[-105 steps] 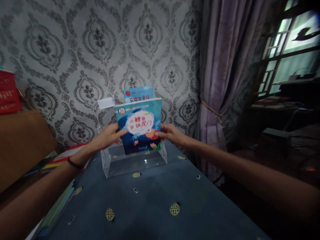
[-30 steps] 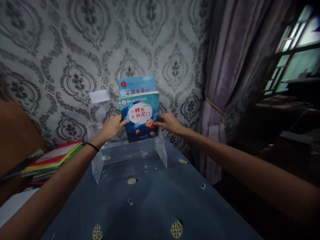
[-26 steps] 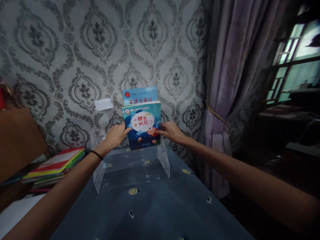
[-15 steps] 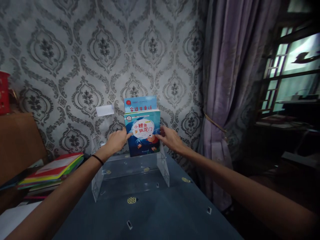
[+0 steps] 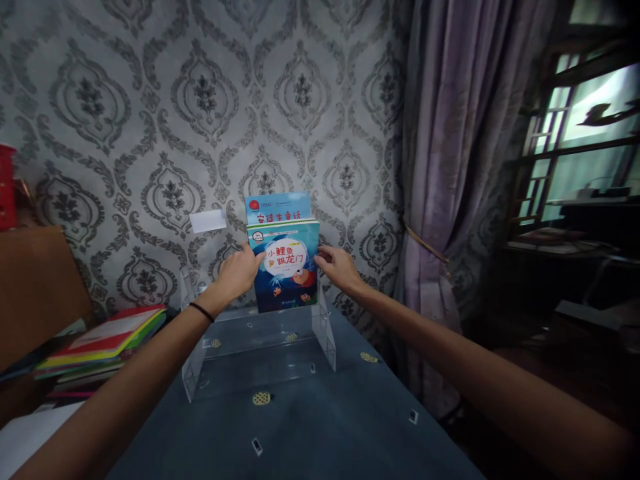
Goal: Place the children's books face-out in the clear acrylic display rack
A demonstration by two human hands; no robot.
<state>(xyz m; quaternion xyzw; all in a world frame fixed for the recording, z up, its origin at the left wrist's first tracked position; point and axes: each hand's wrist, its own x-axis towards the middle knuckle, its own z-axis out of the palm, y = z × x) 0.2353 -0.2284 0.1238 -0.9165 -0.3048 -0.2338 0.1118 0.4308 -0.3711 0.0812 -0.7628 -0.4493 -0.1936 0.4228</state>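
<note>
A blue picture book with a white oval title patch and red fish stands upright, facing me. My left hand grips its left edge, thumb over the front cover and fingers out of sight behind. At the opposite edge, my right hand has thumb and fingertips pinched close together on the rim of the cover. Behind rises a taller light-blue book with red lettering. The books stand at the back tier of a clear stepped acrylic rack; their exact contact with it is hard to see.
Under the rack lies a dark blue patterned tablecloth. Stacked colourful folders and a cardboard box are at left. A patterned wall is close behind, with a purple curtain to the right.
My right thumb has slid off the front cover toward its right edge. My left hand keeps its place on the book. The view has shifted slightly.
</note>
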